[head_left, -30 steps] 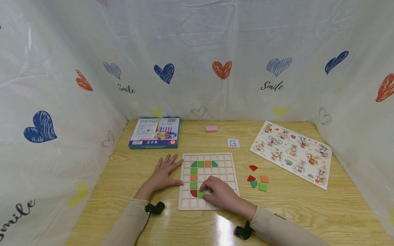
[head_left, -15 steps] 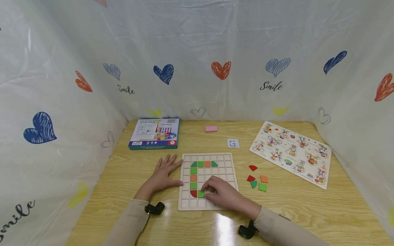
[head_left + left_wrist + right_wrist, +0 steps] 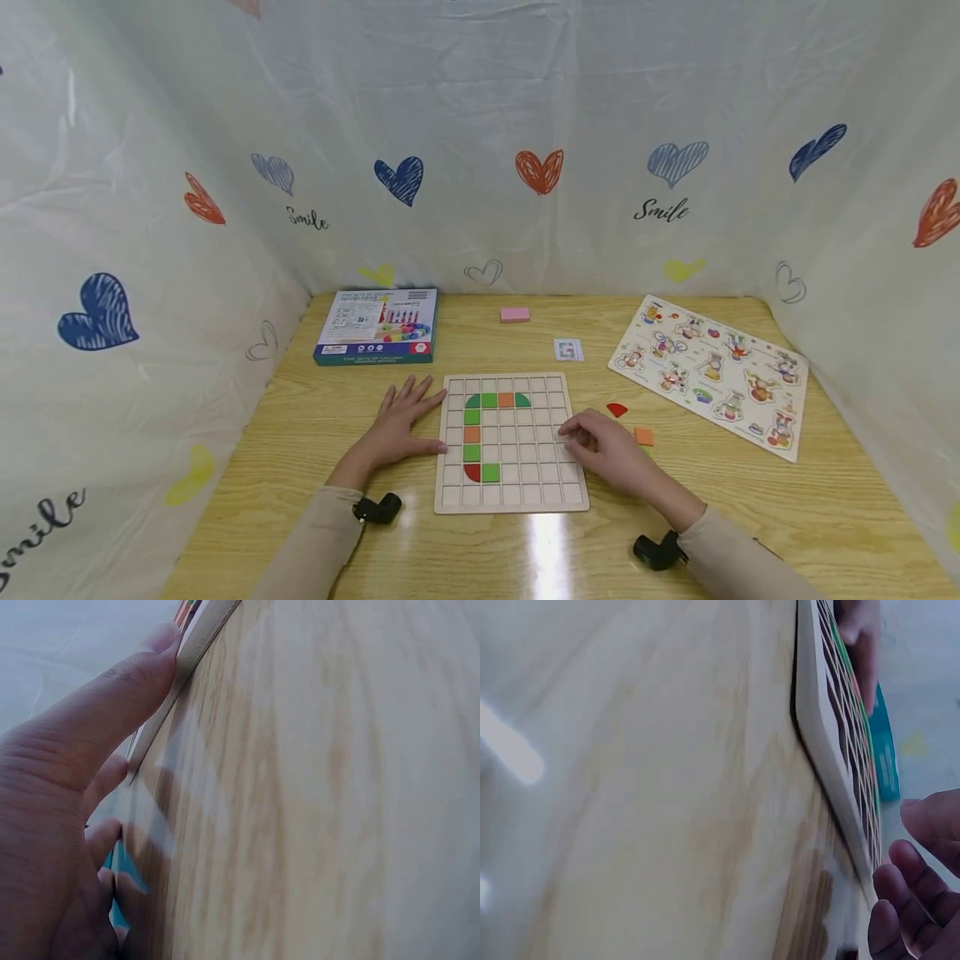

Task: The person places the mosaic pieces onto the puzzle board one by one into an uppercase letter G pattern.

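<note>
A wooden grid board (image 3: 529,496) lies on the table with green, orange, teal and red pieces in a C shape. A green square (image 3: 491,472) sits beside the red quarter-round (image 3: 472,472) in the lower row. My left hand (image 3: 397,427) lies spread at the board's left side, its thumb (image 3: 154,656) on the edge. Over the board's right edge is my right hand (image 3: 611,454), fingers loosely bent, with nothing between them in the right wrist view. A loose red quarter-round (image 3: 617,409) and orange square (image 3: 643,437) lie near it; other loose pieces are mostly hidden behind the hand.
A small pattern card (image 3: 568,349) and a pink block (image 3: 515,315) lie beyond the board. At the back left is a boxed toy set (image 3: 377,327). A picture puzzle board (image 3: 711,375) lies at an angle on the right.
My right hand has left the green square in the lower row and moved right, to the board's right edge, now covering some loose pieces. The left hand stays in place.
</note>
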